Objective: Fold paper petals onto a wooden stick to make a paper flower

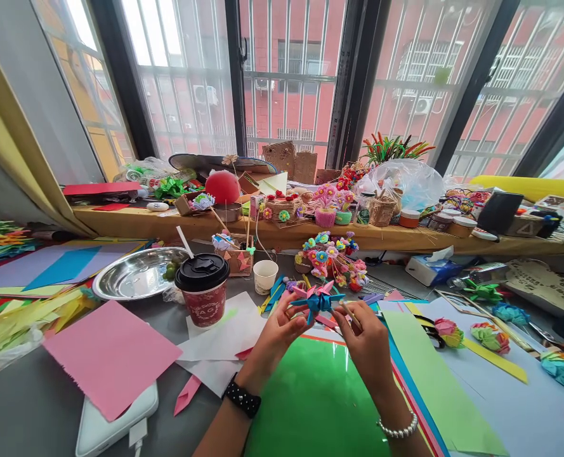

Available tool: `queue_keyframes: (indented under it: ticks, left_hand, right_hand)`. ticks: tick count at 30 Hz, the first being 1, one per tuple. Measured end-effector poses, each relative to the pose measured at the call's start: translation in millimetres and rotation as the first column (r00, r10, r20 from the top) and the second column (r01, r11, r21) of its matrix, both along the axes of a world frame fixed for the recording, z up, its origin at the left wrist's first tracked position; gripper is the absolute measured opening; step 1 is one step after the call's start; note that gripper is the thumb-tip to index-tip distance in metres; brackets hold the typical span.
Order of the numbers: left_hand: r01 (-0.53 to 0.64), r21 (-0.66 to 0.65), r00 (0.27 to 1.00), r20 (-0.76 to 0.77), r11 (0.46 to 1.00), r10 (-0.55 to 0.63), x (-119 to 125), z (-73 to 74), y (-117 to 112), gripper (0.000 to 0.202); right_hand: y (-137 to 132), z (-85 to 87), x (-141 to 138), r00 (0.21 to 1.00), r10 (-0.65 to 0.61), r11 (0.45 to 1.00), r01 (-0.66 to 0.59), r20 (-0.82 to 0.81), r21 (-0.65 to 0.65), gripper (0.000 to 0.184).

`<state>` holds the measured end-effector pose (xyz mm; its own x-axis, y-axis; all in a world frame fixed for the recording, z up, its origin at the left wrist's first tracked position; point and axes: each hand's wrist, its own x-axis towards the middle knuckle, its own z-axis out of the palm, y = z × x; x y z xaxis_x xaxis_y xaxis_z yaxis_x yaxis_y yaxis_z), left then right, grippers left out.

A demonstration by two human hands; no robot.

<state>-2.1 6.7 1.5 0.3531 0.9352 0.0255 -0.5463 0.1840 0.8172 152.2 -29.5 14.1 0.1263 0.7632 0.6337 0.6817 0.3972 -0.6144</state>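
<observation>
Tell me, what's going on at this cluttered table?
A person works at a paper-strewn table. The left hand holds a blue and pink folded paper star, and the right hand pinches a thin stick beside it, both raised over a green sheet. A lidded red cup, a metal dish and pink paper sit to the left.

Blue-and-pink folded paper star [318, 299], held above green sheet [310, 393]

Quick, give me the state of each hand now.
Left hand: closed on the blue-and-pink paper star.
Right hand: closed on a thin stick.
</observation>
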Motion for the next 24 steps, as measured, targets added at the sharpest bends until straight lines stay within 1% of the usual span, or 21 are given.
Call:
queue_keyframes:
  ticks: [2,4,5,7,10,13,15,17,20,23,24]
  left_hand:
    - [0.047,0.003,0.998,-0.039,0.999,-0.047,5.0,-0.4,-4.1,0.041]
    - [0.097,0.026,0.992,-0.077,0.995,-0.095,9.4,-1.7,-7.1,0.036]
    - [0.096,0.041,0.993,-0.068,0.995,-0.093,11.2,-2.5,-7.8,0.036]
    - [0.069,0.072,0.996,-0.056,0.995,-0.065,13.6,-4.4,-7.7,0.038]
    - [0.026,0.088,0.999,-0.047,0.996,-0.022,15.0,-8.7,-4.3,0.042]
    - [-0.070,0.048,0.992,-0.098,0.996,0.074,15.2,-14.3,-0.1,0.038]
    - [-0.152,0.015,0.978,-0.141,0.988,0.152,14.9,-16.9,1.6,0.040]
    - [-0.212,-0.013,0.963,-0.171,0.977,0.207,14.3,-17.2,2.0,0.044]
    - [-0.246,-0.031,0.956,-0.171,0.969,0.237,12.4,-14.0,1.2,0.050]
    - [-0.253,-0.004,0.956,-0.157,0.967,0.249,9.4,-10.3,1.2,0.044]
    - [-0.254,0.001,0.955,-0.160,0.967,0.251,8.3,-9.7,1.8,0.042]
  right_hand:
    - [-1.1,0.0,-4.0,1.000,-0.011,1.000,0.011,-0.016,0.005,0.016]
    - [-1.5,0.0,-6.6,1.000,0.005,1.000,-0.005,-0.005,-0.028,0.016]
    - [-1.4,-0.2,-7.2,1.000,0.011,0.999,-0.011,-0.001,-0.037,0.016]
    - [-0.5,-1.6,-7.6,1.000,-0.006,1.000,0.006,-0.001,-0.017,0.018]
    - [1.9,-5.7,-8.5,1.000,-0.007,1.000,0.007,0.009,-0.023,0.017]
    - [3.2,-10.7,-11.7,0.998,0.049,0.997,-0.047,0.038,-0.061,0.012]
    - [2.9,-12.7,-14.8,0.993,0.096,0.993,-0.091,0.069,-0.078,0.011]
    - [1.4,-12.2,-17.7,0.985,0.142,0.986,-0.132,0.097,-0.097,0.013]
    - [-1.7,-7.2,-18.8,0.969,0.211,0.971,-0.191,0.131,-0.146,0.016]
    - [-2.7,-1.9,-13.5,0.959,0.257,0.956,-0.234,0.117,-0.177,0.022]
    - [-2.2,-0.9,-10.3,0.963,0.255,0.958,-0.240,0.082,-0.160,0.025]
